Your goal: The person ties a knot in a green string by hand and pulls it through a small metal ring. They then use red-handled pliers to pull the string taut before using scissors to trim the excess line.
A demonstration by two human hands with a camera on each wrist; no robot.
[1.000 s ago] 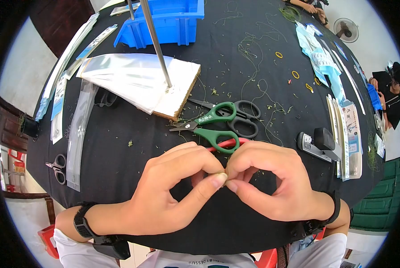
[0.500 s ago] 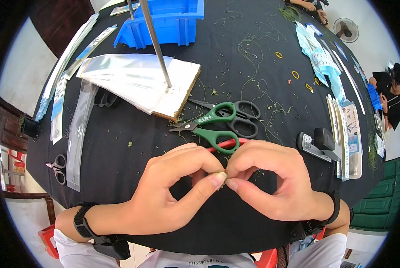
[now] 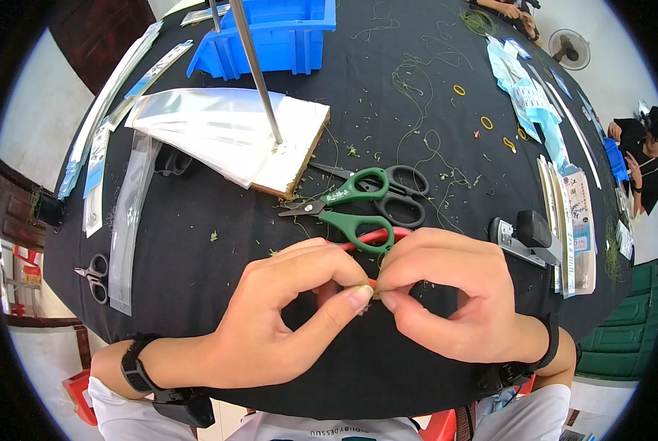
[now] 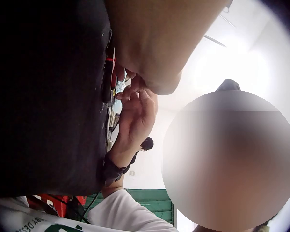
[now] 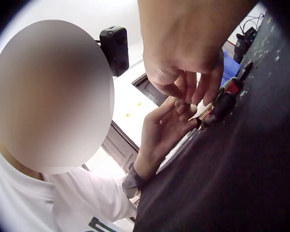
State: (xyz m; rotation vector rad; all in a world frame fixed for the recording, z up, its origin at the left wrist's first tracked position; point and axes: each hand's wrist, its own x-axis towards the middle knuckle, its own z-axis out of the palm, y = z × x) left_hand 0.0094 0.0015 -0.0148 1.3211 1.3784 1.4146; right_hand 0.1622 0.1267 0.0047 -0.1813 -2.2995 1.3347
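Note:
Over the near edge of the black-covered table, my left hand (image 3: 285, 309) and right hand (image 3: 454, 294) meet fingertip to fingertip. Thumb and forefinger of each pinch a tiny yellowish, thread-like piece (image 3: 376, 295), mostly hidden by the fingertips; I cannot tell its exact kind. Just beyond the hands lie green-handled scissors (image 3: 354, 224), resting partly over black-handled scissors (image 3: 406, 198). A red handle (image 3: 373, 237) shows beneath the green one. In the left wrist view the right hand (image 4: 137, 113) appears below the near forearm; the right wrist view shows the left hand (image 5: 159, 128) from below.
A white board (image 3: 299, 117) with a metal rod (image 3: 259, 73) and clear plastic sleeves stands ahead, with a blue bin (image 3: 270, 44) behind. A stapler (image 3: 523, 239) and packets (image 3: 580, 228) lie right; small scissors (image 3: 99, 278) lie left. Green thread (image 3: 417, 81) and scraps litter the cloth.
My right hand has shifted slightly right and its fingertips have parted a little from the left ones. A small orange-red spot now shows between them. The left hand has barely moved.

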